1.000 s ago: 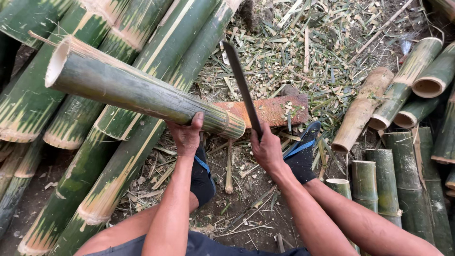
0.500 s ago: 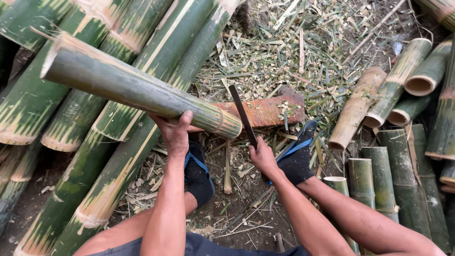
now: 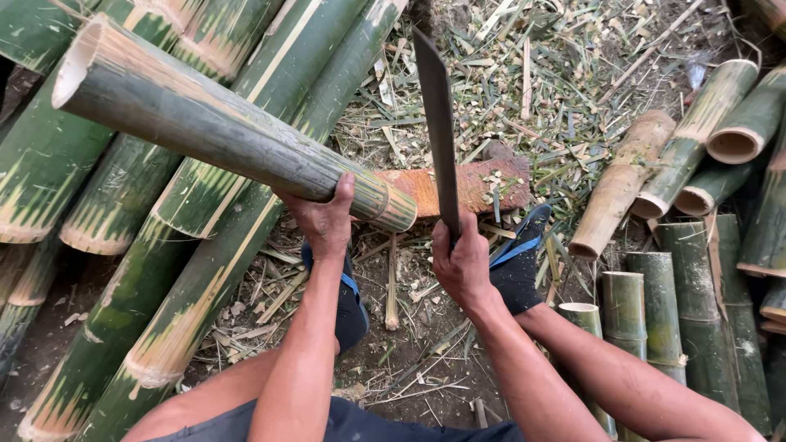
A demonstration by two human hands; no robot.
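Raised since the earlier frame, the blade [image 3: 435, 131] is now held upright with its tip near the top centre of the frame, where half a second ago it was lowered against the end of the pole [image 3: 221, 131]. At the bottom centre, two bare forearms are seen reaching up from dark shorts [image 3: 385, 421]. The right hand [image 3: 463, 263] is closed tight round the blade's handle just right of centre, the fingers wrapped fully about it. The left hand [image 3: 327, 219] is set just left of centre, its fingers curled under and its thumb laid over the pole close to the cut end. Below the hands, dark sandals [image 3: 517, 260] with blue straps are planted on bare soil strewn with chips. The pole is held slanting from the centre up to the upper left, its hollow mouth turned toward the left edge. Behind its near end a reddish block [image 3: 479, 187] lies flat, touching or nearly touching the cut end; which cannot be told. Long green culms [image 3: 123, 311] are stacked along the left side, short cut sections [image 3: 679, 147] are piled at the right, and pale shavings [image 3: 565, 74] are scattered across the upper right.
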